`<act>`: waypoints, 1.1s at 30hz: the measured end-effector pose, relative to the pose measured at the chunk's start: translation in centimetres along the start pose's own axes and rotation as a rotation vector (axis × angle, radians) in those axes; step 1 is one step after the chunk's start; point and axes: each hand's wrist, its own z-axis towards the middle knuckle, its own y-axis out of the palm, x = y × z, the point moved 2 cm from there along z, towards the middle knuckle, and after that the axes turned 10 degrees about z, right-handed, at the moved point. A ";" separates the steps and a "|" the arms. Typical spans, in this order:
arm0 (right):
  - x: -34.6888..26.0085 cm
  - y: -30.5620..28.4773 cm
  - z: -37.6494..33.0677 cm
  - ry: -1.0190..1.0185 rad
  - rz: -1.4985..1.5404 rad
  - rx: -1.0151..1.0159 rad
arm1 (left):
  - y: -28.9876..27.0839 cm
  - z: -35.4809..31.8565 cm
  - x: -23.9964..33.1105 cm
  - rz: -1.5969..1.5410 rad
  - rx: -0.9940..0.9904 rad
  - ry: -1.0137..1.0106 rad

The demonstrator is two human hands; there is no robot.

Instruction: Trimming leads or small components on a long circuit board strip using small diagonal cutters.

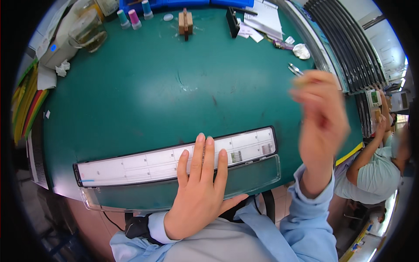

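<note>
Left hand (196, 192): Fingers spread and nearly straight, it lies palm down across the middle of a long case, gripping nothing.
Right hand (323, 115): Raised right of the case, it blurs with fingers curled; whether it holds the silvery tool (295, 69) at its fingertips cannot be told.
Long case (135, 163): Black-rimmed, it slants along the near side of the green tabletop (144, 100), thin dark pieces (236, 156) grouped toward its right end.
Clear cover (126, 196): It lies along the case's near side.
Far side: A small wooden block (185, 24) stands beyond.
</note>
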 end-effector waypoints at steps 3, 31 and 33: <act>2.9 3.4 1.5 0.074 0.142 -0.279 | 0.1 0.1 0.0 0.015 0.011 0.010; 2.9 3.2 -3.4 0.048 0.138 -0.511 | -1.0 -1.1 -0.2 -0.136 0.214 0.060; 3.0 4.3 -3.4 0.002 0.049 -0.521 | -0.6 -0.7 0.3 -0.159 0.292 0.061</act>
